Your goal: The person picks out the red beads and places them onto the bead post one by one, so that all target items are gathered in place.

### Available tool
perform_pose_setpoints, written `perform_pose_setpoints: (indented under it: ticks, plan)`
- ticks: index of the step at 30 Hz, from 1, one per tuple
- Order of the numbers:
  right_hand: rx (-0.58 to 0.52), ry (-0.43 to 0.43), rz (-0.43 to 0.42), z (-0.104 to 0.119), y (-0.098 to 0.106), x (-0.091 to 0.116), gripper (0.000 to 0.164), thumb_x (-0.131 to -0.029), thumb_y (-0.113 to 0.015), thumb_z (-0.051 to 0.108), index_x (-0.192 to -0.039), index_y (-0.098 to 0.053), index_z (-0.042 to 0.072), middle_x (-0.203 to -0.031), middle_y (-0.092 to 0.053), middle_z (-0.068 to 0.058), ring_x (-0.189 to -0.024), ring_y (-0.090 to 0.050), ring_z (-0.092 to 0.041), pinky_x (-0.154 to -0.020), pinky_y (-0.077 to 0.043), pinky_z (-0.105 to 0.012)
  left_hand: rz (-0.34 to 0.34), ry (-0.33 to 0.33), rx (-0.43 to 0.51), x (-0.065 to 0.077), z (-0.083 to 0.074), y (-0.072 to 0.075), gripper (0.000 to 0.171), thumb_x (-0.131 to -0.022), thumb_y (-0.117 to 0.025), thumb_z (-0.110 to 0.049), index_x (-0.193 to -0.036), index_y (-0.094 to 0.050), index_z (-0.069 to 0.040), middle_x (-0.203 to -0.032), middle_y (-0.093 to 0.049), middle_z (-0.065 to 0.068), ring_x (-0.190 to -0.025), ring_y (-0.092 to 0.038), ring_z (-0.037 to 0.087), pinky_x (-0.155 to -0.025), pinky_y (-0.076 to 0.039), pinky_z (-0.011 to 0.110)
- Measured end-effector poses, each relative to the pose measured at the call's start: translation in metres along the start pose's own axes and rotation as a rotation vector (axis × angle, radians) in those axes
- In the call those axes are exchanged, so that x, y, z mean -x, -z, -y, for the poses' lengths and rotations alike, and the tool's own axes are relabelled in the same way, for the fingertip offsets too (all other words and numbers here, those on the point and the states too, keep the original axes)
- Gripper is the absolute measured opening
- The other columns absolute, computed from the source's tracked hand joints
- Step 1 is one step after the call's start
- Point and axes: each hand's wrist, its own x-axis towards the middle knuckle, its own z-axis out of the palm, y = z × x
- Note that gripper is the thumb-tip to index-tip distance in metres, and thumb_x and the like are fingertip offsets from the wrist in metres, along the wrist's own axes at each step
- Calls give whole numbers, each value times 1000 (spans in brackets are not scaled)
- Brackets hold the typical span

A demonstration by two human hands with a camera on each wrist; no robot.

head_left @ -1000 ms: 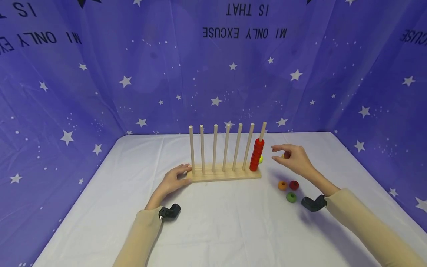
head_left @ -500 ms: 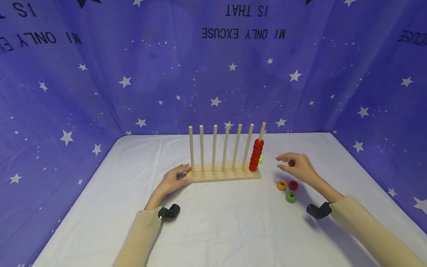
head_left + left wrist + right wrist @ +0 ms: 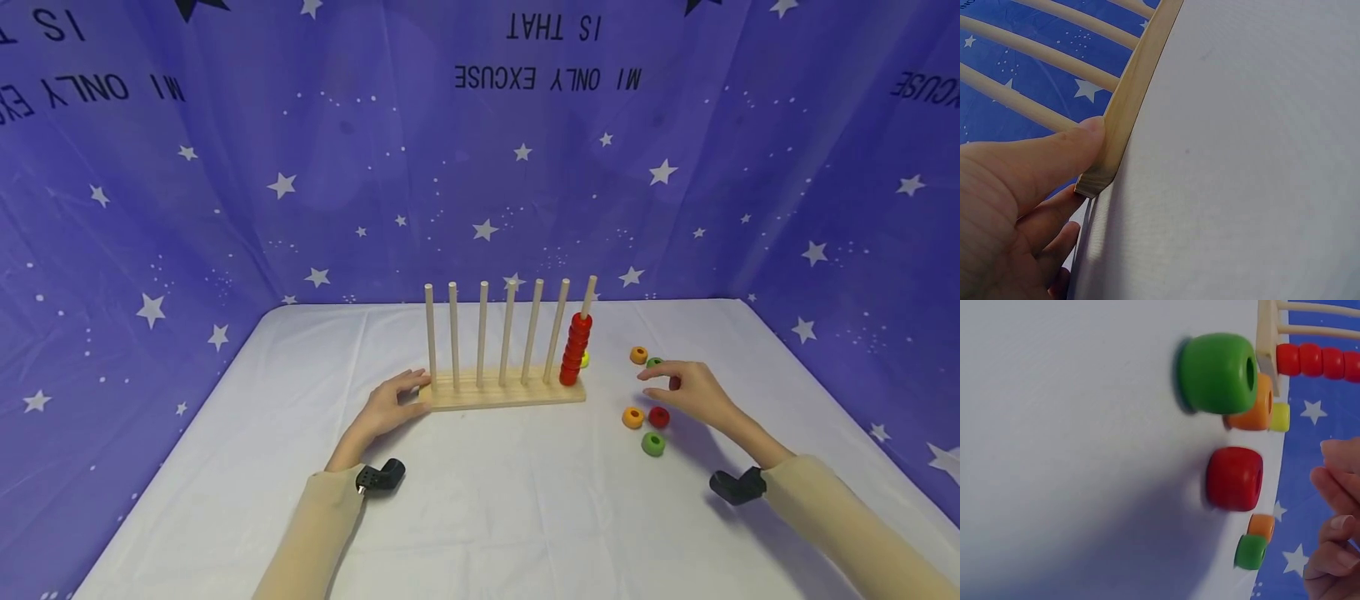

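Note:
A wooden bead stand (image 3: pixel 498 398) with several upright pegs sits mid-table. Its right-end peg carries a stack of red beads (image 3: pixel 576 350); the other pegs are bare. My left hand (image 3: pixel 382 408) grips the left end of its base, thumb (image 3: pixel 1088 134) on the wood and fingers around the end. To the right, my right hand (image 3: pixel 693 392) hovers over loose beads, thumb and index finger apart and nothing between them. Below it lie a dark red bead (image 3: pixel 659 417), an orange bead (image 3: pixel 633 417) and a green bead (image 3: pixel 653 443).
Farther back are another orange bead (image 3: pixel 638 355) and a green bead (image 3: pixel 655 363), the latter partly covered by my right hand. A yellow bead (image 3: pixel 585 359) peeks out behind the red stack. Purple star-printed cloth (image 3: pixel 480 167) walls the back and sides of the white-covered table (image 3: pixel 480 517).
My right hand has drawn right and toward me, away from the stand, uncovering the back orange bead and part of a green one. My left hand stays at the base.

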Motion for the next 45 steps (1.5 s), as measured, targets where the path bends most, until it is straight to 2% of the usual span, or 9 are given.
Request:
perform_pose_setpoints:
  ticks: [3, 7, 14, 21, 34, 45]
  plan:
    - [10, -8, 27, -4, 1, 2, 24, -77, -73, 10, -100, -72, 5, -67, -60, -5, -49, -33, -5, -44, -28, -19, 0, 8, 0, 0, 1, 0, 50, -82, -70, -18, -128, -56, -5, -144, -45, 15, -140, -31, 39, -114, -19, 62]
    - [2, -10, 80, -10, 3, 5, 23, -77, -71, 9, -100, -72, 4, -68, -60, -5, -49, -32, -4, -44, -28, -19, 0, 13, -5, 1, 1, 0, 50, -82, -69, -18, -128, -56, -5, -144, -45, 14, -140, -31, 39, -113, -17, 65]
    - [-25, -18, 172, -21, 6, 6, 22, -77, -71, 10, -99, -72, 5, -87, -70, -8, -51, -33, -3, -46, -29, -19, -5, -2, 1, 0, 2, 1, 51, -81, -70, -17, -128, -56, -4, -144, -46, 16, -140, -31, 39, -114, -20, 60]
    - [-64, -20, 241, -25, 8, 10, 27, -76, -75, 20, -100, -72, 7, -90, -72, -6, -54, -36, -3, -47, -30, -19, -11, -13, -2, -1, 3, 0, 50, -81, -70, -17, -128, -56, -3, -143, -46, 17, -139, -31, 40, -114, -21, 59]
    - [-86, 21, 322, -33, 7, 14, 31, -75, -76, 21, -103, -71, 7, -85, -68, 0, -55, -36, 1, -49, -31, -18, -11, -4, 5, 0, 2, 0, 51, -81, -70, -17, -128, -56, -4, -143, -46, 16, -139, -31, 40, -115, -22, 57]
    - [-85, 8, 341, -30, 9, 10, 31, -76, -76, 20, -102, -71, 5, -82, -66, 1, -56, -35, 1, -49, -30, -18, 1, 20, 20, -3, 2, 1, 51, -82, -70, -18, -129, -55, -3, -145, -44, 16, -140, -30, 40, -115, -22, 57]
